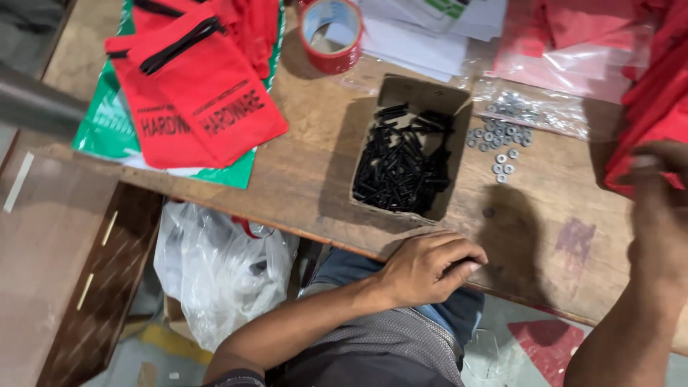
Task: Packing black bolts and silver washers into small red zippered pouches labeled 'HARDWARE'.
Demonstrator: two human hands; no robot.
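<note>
My left hand (430,265) rests on the near edge of the wooden table (308,186), fingers curled in, nothing visible in it. Just beyond it stands an open cardboard box (423,89) full of black screws (401,165). My right hand (656,208) is blurred at the right edge, touching or gripping red cloth bags (656,107); whether it holds one is unclear. Loose silver washers (502,140) lie on the table between the box and my right hand.
Flat red drawstring bags (208,93) lie on green plastic at the back left. A red tape roll (331,32), white papers (423,43) and a clear bag of washers (534,107) sit at the back. A white plastic bag (218,265) hangs below the table.
</note>
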